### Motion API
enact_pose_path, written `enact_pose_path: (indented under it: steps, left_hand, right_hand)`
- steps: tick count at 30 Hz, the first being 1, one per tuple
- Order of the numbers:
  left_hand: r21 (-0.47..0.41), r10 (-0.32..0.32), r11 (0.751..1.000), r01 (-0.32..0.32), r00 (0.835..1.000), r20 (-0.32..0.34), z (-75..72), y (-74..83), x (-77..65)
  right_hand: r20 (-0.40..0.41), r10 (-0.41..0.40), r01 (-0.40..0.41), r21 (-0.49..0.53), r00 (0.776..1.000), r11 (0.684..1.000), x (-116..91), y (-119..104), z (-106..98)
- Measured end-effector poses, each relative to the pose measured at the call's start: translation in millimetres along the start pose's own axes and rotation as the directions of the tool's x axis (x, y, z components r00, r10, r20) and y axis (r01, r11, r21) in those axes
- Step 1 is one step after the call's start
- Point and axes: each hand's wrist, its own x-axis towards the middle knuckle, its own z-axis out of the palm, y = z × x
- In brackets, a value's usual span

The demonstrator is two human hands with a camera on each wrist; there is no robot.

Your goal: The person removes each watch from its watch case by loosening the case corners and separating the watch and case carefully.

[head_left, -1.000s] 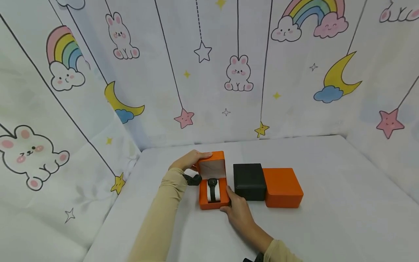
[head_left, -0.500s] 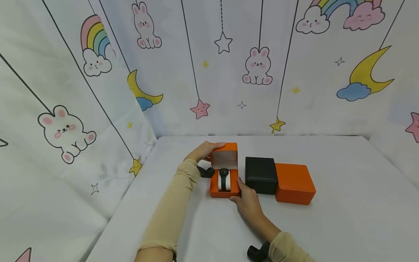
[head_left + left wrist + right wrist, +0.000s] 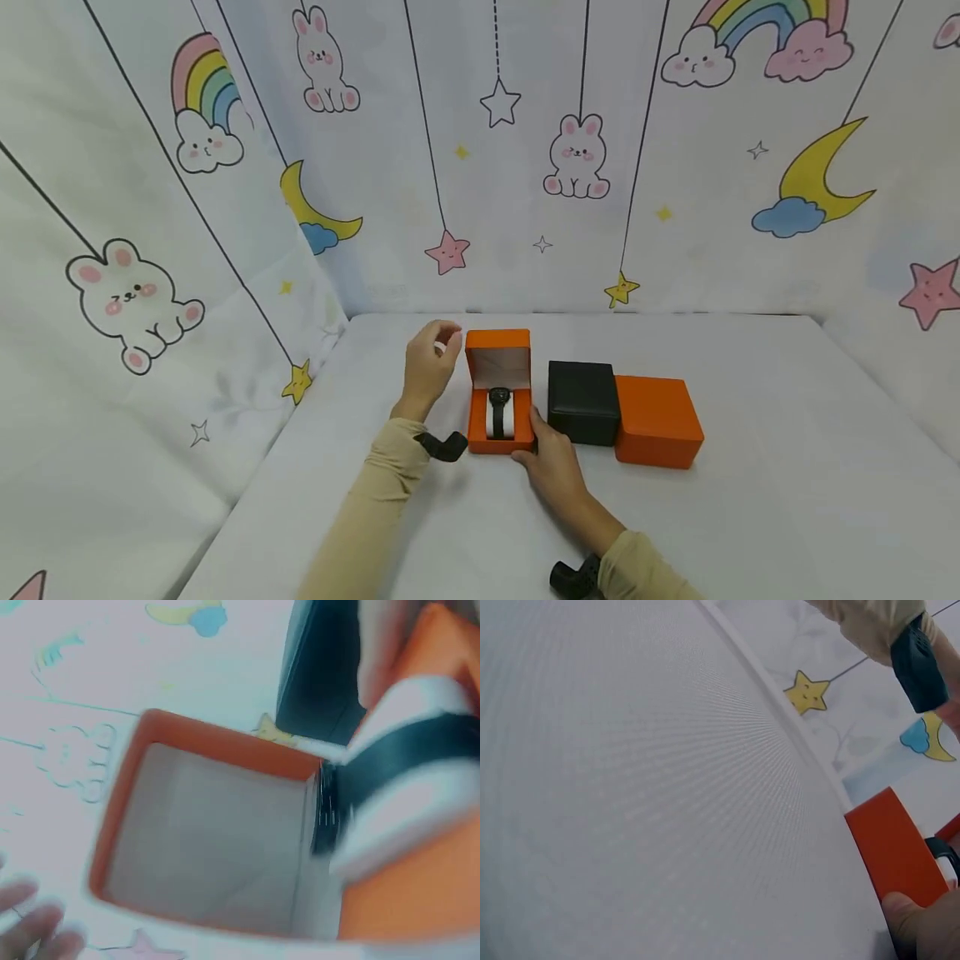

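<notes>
An orange watch box stands on the table with its lid raised, showing a pale lining. Inside it a black wristwatch is wrapped round a white cushion. My right hand grips the box at its front right corner, thumb on the front face and fingers along the side. Just left of the lid my left hand is held apart from it, fingers loosely bent and holding nothing. In the left wrist view, the left fingertips appear blurred beside the lid.
Right of the watch box sits a closed black box. A closed orange box adjoins it on the right. Behind the white table hangs a cloth printed with rabbits, stars and rainbows.
My left hand has let go of the raised lid and moved away to the left. The right hand keeps its grip on the box. The head view has shifted.
</notes>
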Motion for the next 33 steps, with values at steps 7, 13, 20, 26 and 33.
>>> enact_pose_path:
  steps: [7,13,20,26,33]
  left_hand:
    - [0.112,0.136,0.963,-0.245,0.802,0.582,-5.0,13.0,-27.9]
    - [0.314,-0.099,0.923,-0.221,0.654,0.75,9.1,8.7,-38.5]
    - [0.306,-0.107,0.93,-0.206,0.643,0.759,14.4,-0.7,-36.1]
    - [0.261,-0.072,0.943,-0.208,0.638,0.767,16.3,-3.6,-33.3]
    - [0.277,-0.094,0.941,-0.195,0.636,0.766,15.1,-5.3,-35.2]
  right_hand:
    - [-0.014,0.002,-0.003,-0.015,1.0,1.0,2.6,-2.5,-3.6]
    - [0.002,-0.009,0.01,-0.013,1.0,1.0,0.7,-2.9,-0.7]
    - [-0.023,-0.026,0.025,-0.047,0.999,0.999,1.3,-4.0,-0.6]
    - [-0.012,-0.026,0.025,-0.05,1.0,0.998,2.5,-4.7,-2.1]
    - [-0.004,-0.024,0.024,-0.055,1.0,0.998,0.6,-6.0,-1.6]
